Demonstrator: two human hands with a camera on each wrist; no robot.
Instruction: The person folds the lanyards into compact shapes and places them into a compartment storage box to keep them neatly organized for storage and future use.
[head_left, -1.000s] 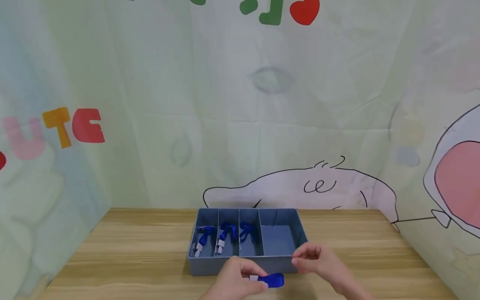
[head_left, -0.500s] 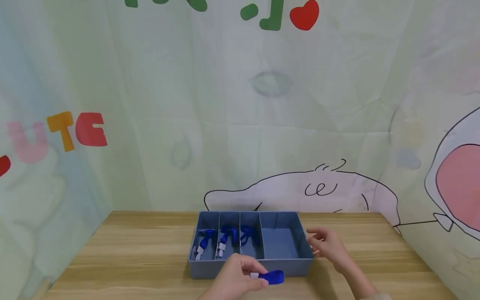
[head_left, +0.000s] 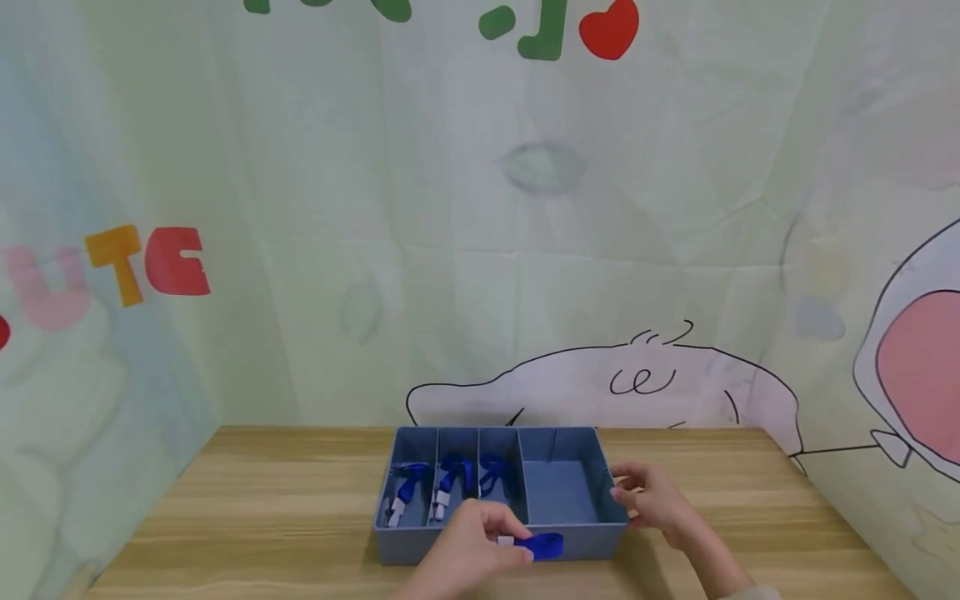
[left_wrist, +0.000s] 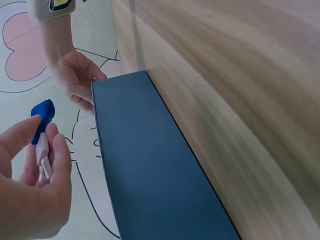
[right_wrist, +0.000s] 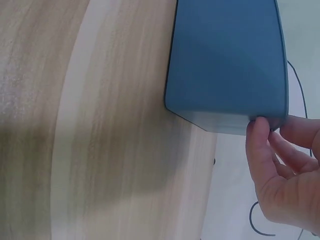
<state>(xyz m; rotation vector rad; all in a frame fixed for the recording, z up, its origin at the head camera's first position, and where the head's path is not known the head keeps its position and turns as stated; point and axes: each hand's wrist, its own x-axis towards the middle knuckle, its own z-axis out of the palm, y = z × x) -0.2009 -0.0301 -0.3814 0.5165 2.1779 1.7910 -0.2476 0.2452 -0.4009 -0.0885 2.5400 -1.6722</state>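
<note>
My left hand [head_left: 480, 546] pinches a folded blue lanyard [head_left: 546, 546] in front of the grey-blue divided box [head_left: 450, 546]. In the left wrist view the lanyard's white plastic clip [left_wrist: 43, 150] hangs down among the fingers. At the box's right end, my right hand [head_left: 660, 504] grips the rim. The right wrist view has its thumb at the rim and its fingertips [right_wrist: 259, 125] on the outer wall. Blue lanyards lie in the left compartment [head_left: 407, 483], the second [head_left: 454, 471] and the third [head_left: 495, 473]. White clips show in the first two.
The box stands on a wood-grain table [head_left: 270, 508]. The wide right compartment [head_left: 562, 487] shows a bare floor. Behind the table hangs a printed cloth backdrop [head_left: 450, 250] with letters and cartoon drawings.
My right hand has moved from the box's front right corner to its right end and taken hold of the rim. The left hand keeps the lanyard and has risen slightly.
</note>
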